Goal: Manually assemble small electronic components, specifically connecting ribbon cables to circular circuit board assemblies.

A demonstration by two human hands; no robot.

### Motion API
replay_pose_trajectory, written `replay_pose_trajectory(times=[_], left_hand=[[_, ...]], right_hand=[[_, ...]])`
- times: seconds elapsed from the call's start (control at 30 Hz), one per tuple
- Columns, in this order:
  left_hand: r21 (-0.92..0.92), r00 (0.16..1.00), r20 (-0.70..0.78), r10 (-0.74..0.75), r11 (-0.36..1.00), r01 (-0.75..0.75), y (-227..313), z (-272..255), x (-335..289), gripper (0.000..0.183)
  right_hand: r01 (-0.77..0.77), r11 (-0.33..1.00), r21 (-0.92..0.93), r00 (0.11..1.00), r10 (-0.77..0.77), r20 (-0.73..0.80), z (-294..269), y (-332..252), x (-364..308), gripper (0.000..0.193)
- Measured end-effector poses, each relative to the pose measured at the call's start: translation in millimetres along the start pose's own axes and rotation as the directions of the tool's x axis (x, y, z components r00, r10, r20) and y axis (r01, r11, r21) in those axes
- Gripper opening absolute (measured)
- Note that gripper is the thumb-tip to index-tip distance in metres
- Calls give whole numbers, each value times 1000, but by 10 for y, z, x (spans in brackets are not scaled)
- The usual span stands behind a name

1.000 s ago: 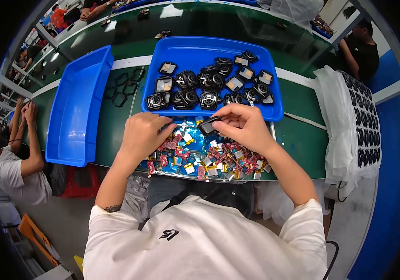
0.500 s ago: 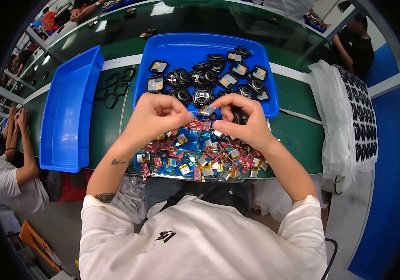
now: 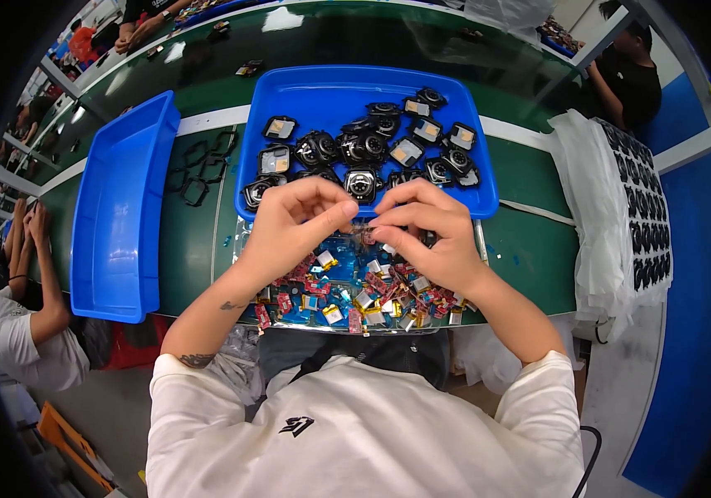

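Note:
My left hand (image 3: 301, 217) and my right hand (image 3: 432, 228) nearly meet over the pile, fingers and thumbs pinched together. Between their fingertips is something small, too blurred to name. Beneath them, small silver-and-yellow battery cells (image 3: 332, 314) and red circuit pieces (image 3: 355, 320) lie heaped over blue film on a mat. Just beyond my fingers stands a blue tray (image 3: 314, 80) with several black watch bodies, among them a round-backed watch body (image 3: 361, 185) at its near edge. Some open watch cases (image 3: 406, 152) show silver and tan insides.
An unfilled blue bin (image 3: 119, 224) leans at the left, beside black square frames (image 3: 195, 192) on the green table (image 3: 530, 249). At the right, black parts sit in stacked trays (image 3: 644, 207) wrapped in white sheeting (image 3: 588, 224). Other people work at left and beyond.
The silver battery cell seen at my right fingertips no longer shows there. My hands have drawn closer together, and the whole view has shifted slightly.

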State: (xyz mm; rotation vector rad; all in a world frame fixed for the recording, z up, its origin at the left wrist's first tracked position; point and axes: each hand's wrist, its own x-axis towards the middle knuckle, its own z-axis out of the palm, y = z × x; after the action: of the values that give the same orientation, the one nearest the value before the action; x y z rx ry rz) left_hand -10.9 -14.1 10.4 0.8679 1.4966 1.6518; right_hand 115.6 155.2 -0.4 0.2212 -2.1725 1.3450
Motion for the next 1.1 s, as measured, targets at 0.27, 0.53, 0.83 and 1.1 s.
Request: replay_pose_trajectory(times=[0.27,0.53,0.83,1.1], left_hand=[[383,898,197,394,812,-441,65,-46,-33,18],[516,935,44,351,794,-322,17,-114,-30,4],[548,790,128,599,622,-560,-17,-62,-20,14],[517,826,51,561,693,-502,-35,14,-55,10]], right_hand=[[-76,997,2,996,76,47,-40,-16,8,8],[10,986,-169,987,-37,-159,-44,37,38,6],[-26,996,-87,1000,27,10,-4,-58,20,7],[144,956,-254,989,-149,0,52,-100,-12,9]])
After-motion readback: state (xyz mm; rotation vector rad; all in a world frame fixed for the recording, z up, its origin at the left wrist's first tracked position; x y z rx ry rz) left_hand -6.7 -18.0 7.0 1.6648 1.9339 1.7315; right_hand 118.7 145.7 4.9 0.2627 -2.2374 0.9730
